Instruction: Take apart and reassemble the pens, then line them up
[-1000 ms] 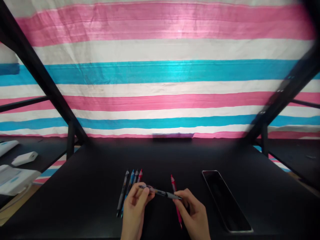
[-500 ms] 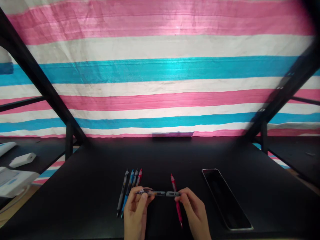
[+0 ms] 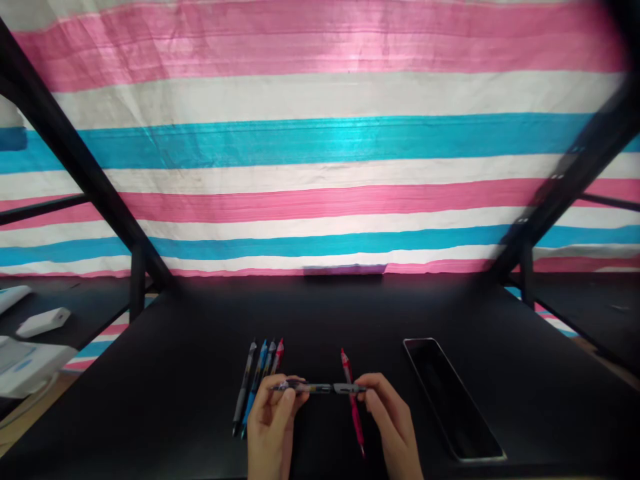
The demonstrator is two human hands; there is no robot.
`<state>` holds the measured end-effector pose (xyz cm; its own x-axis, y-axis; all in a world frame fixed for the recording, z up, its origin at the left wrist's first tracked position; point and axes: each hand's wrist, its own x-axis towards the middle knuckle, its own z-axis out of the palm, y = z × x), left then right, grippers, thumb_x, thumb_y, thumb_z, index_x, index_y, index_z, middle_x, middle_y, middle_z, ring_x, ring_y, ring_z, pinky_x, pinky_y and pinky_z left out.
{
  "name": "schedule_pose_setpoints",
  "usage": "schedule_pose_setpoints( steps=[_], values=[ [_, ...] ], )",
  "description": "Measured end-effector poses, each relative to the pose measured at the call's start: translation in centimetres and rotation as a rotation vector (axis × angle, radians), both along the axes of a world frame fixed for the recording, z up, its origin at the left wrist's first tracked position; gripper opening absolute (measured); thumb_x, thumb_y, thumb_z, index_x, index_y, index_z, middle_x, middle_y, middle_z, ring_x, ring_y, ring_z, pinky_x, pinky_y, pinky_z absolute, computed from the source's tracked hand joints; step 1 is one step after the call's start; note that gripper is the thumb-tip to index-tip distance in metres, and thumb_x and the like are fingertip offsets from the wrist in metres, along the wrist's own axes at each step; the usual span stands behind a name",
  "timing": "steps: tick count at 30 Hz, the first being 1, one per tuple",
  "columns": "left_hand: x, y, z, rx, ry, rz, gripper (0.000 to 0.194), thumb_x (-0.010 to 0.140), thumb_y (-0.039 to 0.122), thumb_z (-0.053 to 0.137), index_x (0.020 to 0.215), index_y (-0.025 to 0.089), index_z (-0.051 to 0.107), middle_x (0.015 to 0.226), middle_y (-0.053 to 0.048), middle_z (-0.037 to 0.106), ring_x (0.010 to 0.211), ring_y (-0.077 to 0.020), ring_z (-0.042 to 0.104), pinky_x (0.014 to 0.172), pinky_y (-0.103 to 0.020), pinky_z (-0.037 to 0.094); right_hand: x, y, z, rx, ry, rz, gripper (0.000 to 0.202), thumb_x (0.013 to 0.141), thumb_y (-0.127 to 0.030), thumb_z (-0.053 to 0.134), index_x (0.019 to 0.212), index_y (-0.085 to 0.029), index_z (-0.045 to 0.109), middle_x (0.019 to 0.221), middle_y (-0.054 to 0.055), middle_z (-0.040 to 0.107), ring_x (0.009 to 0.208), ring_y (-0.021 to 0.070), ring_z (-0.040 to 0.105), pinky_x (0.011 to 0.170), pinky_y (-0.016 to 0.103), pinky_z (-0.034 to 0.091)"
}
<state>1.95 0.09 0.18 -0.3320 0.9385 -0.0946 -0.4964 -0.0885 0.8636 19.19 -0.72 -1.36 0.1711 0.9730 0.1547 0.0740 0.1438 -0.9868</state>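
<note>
My left hand [image 3: 275, 417] pinches a clear dark pen barrel [image 3: 319, 389] level above the black table. Its fingers are closed. Between the thumb and fingers of my right hand [image 3: 390, 420] is the outer end of a grey pen part [image 3: 346, 388], in line with the barrel and very near its end; whether they touch is hard to tell. Below that part a red pen [image 3: 356, 420] lies on the table. Beside my left hand lie a grey-black pen [image 3: 244, 393], a blue pen [image 3: 257, 373], a dark pen [image 3: 271, 357] and another red pen [image 3: 279, 353], partly hidden by the hand.
A black phone [image 3: 453, 400] lies right of my right hand. The black table [image 3: 200, 333] has dark frame bars at both sides and a striped sheet [image 3: 320, 140] behind. White devices [image 3: 35, 363] stand at the far left.
The grey part in my right hand has shifted slightly right, and my right fingers now sit nearer its outer end. My left hand is almost unchanged.
</note>
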Motion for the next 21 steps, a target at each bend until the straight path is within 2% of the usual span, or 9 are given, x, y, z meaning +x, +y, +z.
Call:
schedule_pose_setpoints(
  steps=[3,7,8,10,12,16,21],
  values=[
    [0.0,0.0,0.0,-0.003,0.019,0.011,0.027,0.066,0.037,0.087,0.081,0.02,0.072,0.084,-0.003,0.074,0.076,-0.0185,0.071,0.075,-0.031,0.06,0.0,0.1,0.0,-0.023,-0.05,0.003,0.04,0.097,-0.048,0.052,0.074,-0.019,0.065,0.066,0.002,0.061,0.061,0.0155,0.058,0.056,0.023,0.047],
    [-0.1,-0.1,0.0,-0.024,0.021,0.019,0.029,0.065,0.038,0.088,0.082,0.021,0.072,0.084,-0.003,0.075,0.078,-0.0192,0.071,0.076,-0.031,0.06,0.1,0.1,0.2,0.021,-0.005,0.003,0.032,0.093,-0.049,0.059,0.091,-0.019,0.069,0.076,0.004,0.068,0.068,0.0183,0.065,0.062,0.025,0.052],
    [-0.1,-0.1,-0.1,-0.025,0.014,0.012,0.029,0.065,0.038,0.088,0.083,0.021,0.072,0.084,-0.003,0.075,0.079,-0.019,0.071,0.076,-0.031,0.06,0.1,0.1,0.2,0.018,-0.003,0.004,0.032,0.094,-0.049,0.058,0.089,-0.019,0.069,0.075,0.005,0.069,0.069,0.0187,0.066,0.062,0.025,0.052],
    [-0.1,0.0,-0.2,-0.022,0.003,-0.001,0.028,0.067,0.037,0.087,0.084,0.021,0.073,0.086,-0.003,0.075,0.08,-0.0184,0.071,0.077,-0.03,0.06,0.0,0.1,0.3,-0.012,-0.028,0.0,0.038,0.095,-0.049,0.055,0.077,-0.019,0.069,0.068,0.004,0.067,0.065,0.0181,0.065,0.059,0.024,0.051],
    [-0.2,0.0,-0.3,-0.015,0.001,-0.002,0.027,0.067,0.037,0.087,0.084,0.022,0.073,0.086,-0.003,0.075,0.079,-0.018,0.071,0.077,-0.03,0.059,-0.1,0.1,0.1,-0.033,-0.031,-0.015,0.038,0.093,-0.048,0.059,0.072,-0.018,0.069,0.065,0.004,0.066,0.063,0.0183,0.065,0.058,0.024,0.051],
    [-0.2,0.2,-0.4,0.004,0.002,0.032,0.026,0.066,0.038,0.087,0.081,0.022,0.073,0.083,-0.002,0.073,0.075,-0.0168,0.069,0.075,-0.029,0.059,0.3,0.2,-1.0,-0.04,0.13,-0.081,0.027,0.083,-0.045,0.073,0.088,-0.018,0.074,0.074,0.006,0.071,0.066,0.0192,0.066,0.061,0.026,0.054],
    [-0.2,0.3,-0.3,0.045,-0.012,0.043,0.024,0.069,0.039,0.086,0.08,0.022,0.074,0.08,-0.001,0.071,0.073,-0.0156,0.067,0.074,-0.029,0.059,0.8,0.1,-2.2,-0.002,0.444,-0.137,0.019,0.083,-0.038,0.076,0.092,-0.021,0.073,0.067,-0.001,0.059,0.059,0.0127,0.055,0.057,0.023,0.048]
  ],
)
